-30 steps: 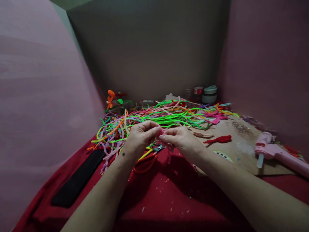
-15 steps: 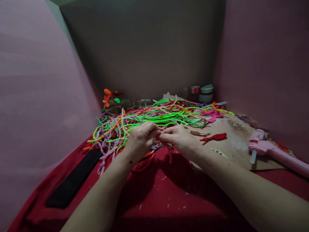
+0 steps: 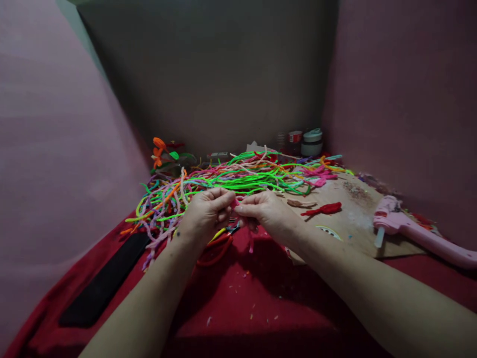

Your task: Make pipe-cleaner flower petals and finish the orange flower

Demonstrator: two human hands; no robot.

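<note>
A pink pipe cleaner (image 3: 251,243) is pinched between my two hands, its loose end dangling below them. My left hand (image 3: 209,211) closes thumb and forefinger on it from one side. From the other side my right hand (image 3: 261,210) grips it with thumb and fingertips, almost touching the left. The part between the fingers is mostly covered. Under my left hand lie pliers or scissors with red and yellow handles (image 3: 216,250). Behind both hands spreads a heap of pipe cleaners (image 3: 246,181) in green, pink, orange and purple.
A pink glue gun (image 3: 395,221) rests at the right on a brown board (image 3: 357,238), beside a red twisted pipe-cleaner piece (image 3: 324,209). A long black object (image 3: 106,283) lies left on the red cloth (image 3: 238,308). An orange pipe-cleaner flower (image 3: 158,151) and a lidded jar (image 3: 312,142) stand behind.
My hands have shifted slightly apart, showing more pink pipe cleaner between the fingers. The whole view has moved a little, so everything sits slightly further left.
</note>
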